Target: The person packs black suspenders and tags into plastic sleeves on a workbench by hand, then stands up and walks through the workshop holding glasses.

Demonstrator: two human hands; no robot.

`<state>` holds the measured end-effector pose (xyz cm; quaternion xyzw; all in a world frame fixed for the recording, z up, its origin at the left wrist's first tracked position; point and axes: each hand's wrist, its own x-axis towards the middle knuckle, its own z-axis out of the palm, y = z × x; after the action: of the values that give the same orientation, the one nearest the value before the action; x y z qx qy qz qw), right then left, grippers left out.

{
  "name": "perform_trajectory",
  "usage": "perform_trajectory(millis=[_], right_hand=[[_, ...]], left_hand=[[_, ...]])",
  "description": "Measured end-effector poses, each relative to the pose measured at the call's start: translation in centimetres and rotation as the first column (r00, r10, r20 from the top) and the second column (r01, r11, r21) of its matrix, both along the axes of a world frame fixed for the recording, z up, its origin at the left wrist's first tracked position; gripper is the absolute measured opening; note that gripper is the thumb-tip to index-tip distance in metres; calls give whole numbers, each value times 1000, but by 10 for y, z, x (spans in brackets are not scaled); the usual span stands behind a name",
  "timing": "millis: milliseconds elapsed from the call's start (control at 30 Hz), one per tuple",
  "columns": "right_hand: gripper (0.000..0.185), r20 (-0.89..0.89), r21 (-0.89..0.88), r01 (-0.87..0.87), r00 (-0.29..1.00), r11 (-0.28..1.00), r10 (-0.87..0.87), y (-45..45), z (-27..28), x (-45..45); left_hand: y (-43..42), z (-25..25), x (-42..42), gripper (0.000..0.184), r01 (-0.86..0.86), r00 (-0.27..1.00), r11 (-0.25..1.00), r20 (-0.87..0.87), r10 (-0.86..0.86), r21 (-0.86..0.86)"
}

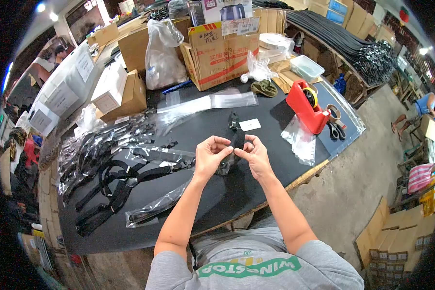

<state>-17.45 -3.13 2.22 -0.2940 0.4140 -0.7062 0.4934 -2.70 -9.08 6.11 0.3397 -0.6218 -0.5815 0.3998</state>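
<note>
In front of me, at the middle of the dark table, a folded black strap with a metal clip at its far end is held between both hands. My left hand pinches its left side with thumb and fingers. Opposite it, my right hand grips the right side the same way. Clear plastic shows just below the fingers; whether it wraps the strap I cannot tell. A small white card lies beyond my right fingers. Loose black suspenders are spread out to the left, near a bagged black strap.
Many plastic-bagged black straps are piled at the left. Flat clear bags lie behind my hands. A red tape dispenser, black scissors and small bags sit at the right. Cartons stand at the back. Another person is at far right.
</note>
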Motion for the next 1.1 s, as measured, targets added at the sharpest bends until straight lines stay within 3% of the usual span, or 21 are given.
perform_trajectory(millis=[167, 233, 367, 467, 633, 733, 833, 967, 1067, 1100], right_hand=[[55, 17, -2, -18, 1000, 1000, 18, 5, 10, 1], [58, 11, -16, -28, 1000, 999, 28, 5, 6, -2], [63, 6, -3, -18, 1000, 1000, 18, 11, -1, -4], [67, 19, 55, 25, 999, 998, -26, 14, -2, -2], [66, 273, 188, -42, 962, 981, -12, 19, 5, -1], [67, 332, 243, -56, 943, 968, -29, 18, -5, -4], [68, 383, 191, -58, 924, 980, -20, 17, -11, -2], [67, 396, 179, -80, 918, 981, 3, 18, -4, -4], [65, 299, 201, -77, 954, 977, 14, 16, -2, -7], [63, 191, 165, -68, 981, 984, 36, 15, -3, -7]], left_hand=[[0, 0, 2, 28, -18, 996, 1000, 86, 18, -9], [-9, -17, 5, 28, 122, 983, 993, 142, -120, -4], [-7, -9, 6, 23, 222, 943, 973, 241, -230, 60], [-1, -11, 3, 24, 179, 953, 984, 250, -174, 1], [7, -8, -2, 26, 90, 966, 990, 253, -58, -113], [11, -5, -4, 26, 79, 957, 979, 288, -23, -185], [11, -15, -8, 26, 52, 964, 986, 267, -8, -159], [20, 1, -9, 26, 31, 952, 989, 305, 16, -148], [20, -11, -10, 26, 39, 975, 968, 221, 17, -247], [20, -13, -9, 26, 41, 974, 970, 227, 14, -238]])
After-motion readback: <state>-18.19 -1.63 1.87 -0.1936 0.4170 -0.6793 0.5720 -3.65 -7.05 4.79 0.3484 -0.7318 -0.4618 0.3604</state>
